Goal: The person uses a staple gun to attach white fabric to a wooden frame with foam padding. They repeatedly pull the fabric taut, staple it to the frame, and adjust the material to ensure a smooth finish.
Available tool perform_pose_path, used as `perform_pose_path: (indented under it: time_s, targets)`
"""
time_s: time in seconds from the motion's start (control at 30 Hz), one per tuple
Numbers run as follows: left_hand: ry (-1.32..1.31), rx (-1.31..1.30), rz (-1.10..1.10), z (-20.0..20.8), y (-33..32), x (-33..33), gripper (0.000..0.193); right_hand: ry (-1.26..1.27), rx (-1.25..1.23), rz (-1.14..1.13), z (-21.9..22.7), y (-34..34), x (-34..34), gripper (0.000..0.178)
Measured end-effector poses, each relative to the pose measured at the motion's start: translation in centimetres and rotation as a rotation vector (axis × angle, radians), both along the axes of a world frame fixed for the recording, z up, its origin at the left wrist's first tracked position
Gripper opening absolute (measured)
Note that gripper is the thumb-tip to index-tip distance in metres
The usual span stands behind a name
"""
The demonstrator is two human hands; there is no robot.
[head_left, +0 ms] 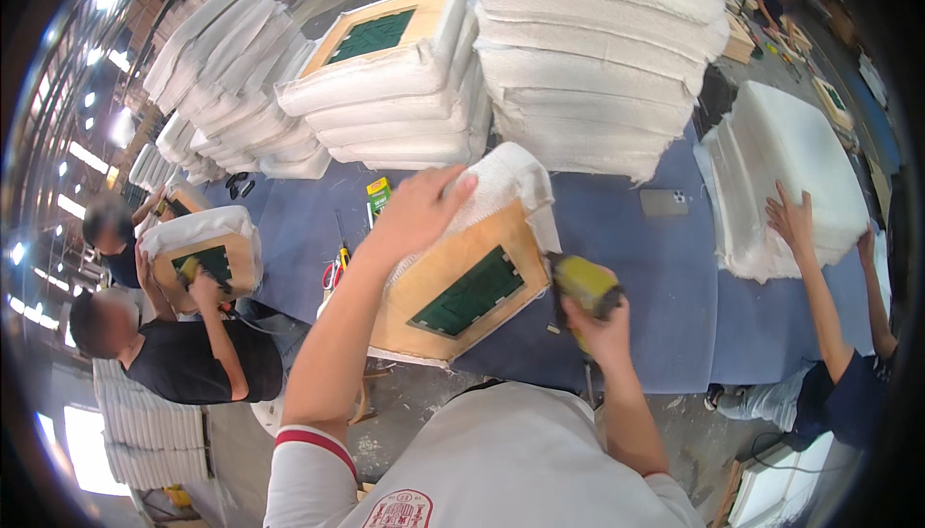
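Observation:
A seat cushion stands tilted on the table in front of me, its wooden underside turned toward me. White fabric wraps its edges, and a dark green panel fills the opening in the wood. Over its upper left edge, my left hand grips the cushion through the fabric, part of the fingers hidden behind it. My right hand is closed around the handle of a yellow-green and black staple gun. The tool's nose sits close to the cushion's right edge; blur hides whether they touch.
Stacks of white cushions line the table's far side. A phone, red-handled scissors and a green box lie on the blue table. A co-worker staples at left; another's hand touches a white cushion at right.

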State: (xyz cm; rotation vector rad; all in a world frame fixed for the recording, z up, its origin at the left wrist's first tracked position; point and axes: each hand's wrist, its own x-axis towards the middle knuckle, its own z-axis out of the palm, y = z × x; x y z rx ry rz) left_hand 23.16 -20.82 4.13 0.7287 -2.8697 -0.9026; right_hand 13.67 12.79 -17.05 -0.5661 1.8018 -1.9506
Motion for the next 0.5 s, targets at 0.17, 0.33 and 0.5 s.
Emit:
perform_pose_path:
  time_s: [0.17, 0.33, 0.5]
  targets:
    - [-0.294, 0.014, 0.125, -1.0, -0.7, -4.2, 0.100, 0.417, -0.075, 0.199, 5.5, -6.9, 2.4, 0.060]
    - [-0.132, -0.080, -0.039, -2.6, 2.5, -2.1, 0.098, 0.605, -0.125, 0.119, 4.5, -6.6, 2.8, 0.064]
    - [-0.075, -0.217, -0.111, -0.5, 10.9, 0.4, 0.104, 0.306, 0.131, 0.331, 3.3, -0.5, 3.3, 0.060]
